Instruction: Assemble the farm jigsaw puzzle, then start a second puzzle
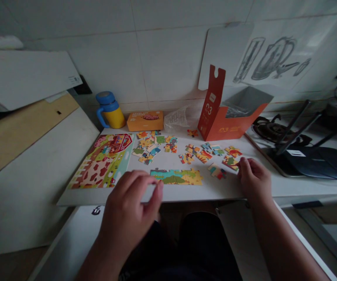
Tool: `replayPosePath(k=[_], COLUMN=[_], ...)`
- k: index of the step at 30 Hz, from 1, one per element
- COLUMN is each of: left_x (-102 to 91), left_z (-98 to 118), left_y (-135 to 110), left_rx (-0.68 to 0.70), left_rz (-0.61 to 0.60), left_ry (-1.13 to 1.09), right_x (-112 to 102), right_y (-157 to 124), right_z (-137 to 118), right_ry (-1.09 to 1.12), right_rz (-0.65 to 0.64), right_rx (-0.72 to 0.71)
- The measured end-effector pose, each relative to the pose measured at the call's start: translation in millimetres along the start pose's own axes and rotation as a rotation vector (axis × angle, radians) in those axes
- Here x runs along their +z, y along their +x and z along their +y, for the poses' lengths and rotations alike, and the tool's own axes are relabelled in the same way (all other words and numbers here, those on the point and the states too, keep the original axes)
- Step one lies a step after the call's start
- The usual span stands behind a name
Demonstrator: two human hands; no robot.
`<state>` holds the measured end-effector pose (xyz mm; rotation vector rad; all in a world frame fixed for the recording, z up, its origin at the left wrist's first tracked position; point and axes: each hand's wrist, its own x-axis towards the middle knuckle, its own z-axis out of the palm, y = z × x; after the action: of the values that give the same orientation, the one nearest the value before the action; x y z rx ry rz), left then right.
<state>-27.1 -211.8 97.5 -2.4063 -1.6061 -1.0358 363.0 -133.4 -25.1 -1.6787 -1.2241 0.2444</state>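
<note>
A joined strip of puzzle pieces (pixel 177 176), blue, green and yellow, lies near the counter's front edge. My left hand (pixel 130 207) hovers at its left end, thumb and forefinger tips nearly meeting; anything between them is too small to make out. Over on the right, my right hand (pixel 254 179) is closed in a pinch at the edge of a green and orange puzzle piece (pixel 230 162). Loose puzzle pieces (pixel 202 153) lie left of that hand, and another cluster of pieces (pixel 148 150) lies behind the strip.
A farm picture board (pixel 104 162) lies at the left. Along the wall stand a blue and yellow mug (pixel 112 111), an orange box (pixel 145 121), a clear plastic bag (pixel 177 119) and an open red-orange carton (pixel 225 127). A black router (pixel 317 162) and gas burner (pixel 274 127) are at right.
</note>
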Motion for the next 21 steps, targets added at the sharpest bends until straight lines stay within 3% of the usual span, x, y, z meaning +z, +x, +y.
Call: replayPosePath(k=[4,7,12,21], left_x=[58.1,83.6,97.1,102.1], left_z=[-54,-82,-92,-100], left_y=[40,50,55,73], left_rx=[-0.318,-0.42,-0.458,-0.554], left_rz=[-0.3,-0.441,-0.44,-0.461], left_ry=[0.381,0.471,0.494,0.38], right_x=[0,0,1,0], right_y=[3,4,6,6], right_z=[-5,-8,-9,-9], right_ry=[0.021,0.018,0.013,0.007], right_rz=[-0.071,-0.101,-0.113,-0.134], right_rx=[-0.001,-0.012,-0.015,0.008])
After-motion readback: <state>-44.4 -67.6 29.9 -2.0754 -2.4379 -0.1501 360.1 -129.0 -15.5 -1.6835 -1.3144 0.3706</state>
